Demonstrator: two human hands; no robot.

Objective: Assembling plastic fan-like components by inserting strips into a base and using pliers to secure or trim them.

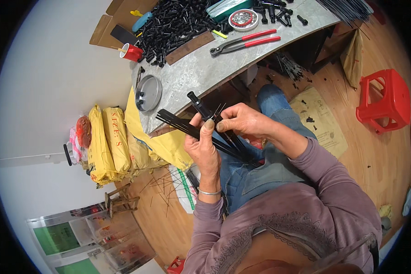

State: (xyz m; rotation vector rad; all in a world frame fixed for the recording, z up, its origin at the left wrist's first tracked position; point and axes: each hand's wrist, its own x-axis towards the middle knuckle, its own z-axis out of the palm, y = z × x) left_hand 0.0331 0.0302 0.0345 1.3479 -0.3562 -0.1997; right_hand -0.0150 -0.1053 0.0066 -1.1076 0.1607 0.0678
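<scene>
My left hand is closed, thumb and fingers pinching a black tubular fitting with a wider collar at its upper end. Close beside it, my right hand is closed in a pinch at the fitting's lower end. Several thin dark prongs stick out between the hands there; what the right fingertips grip is too small to make out. A bundle of thin black rods runs under and behind my left hand, over my lap. More dark rods slant down below my right hand.
On the grey table are a heap of black fittings, red-handled pincers, a round metal tin, a red cup and a white dish. A red stool stands right; yellow sacks stand left.
</scene>
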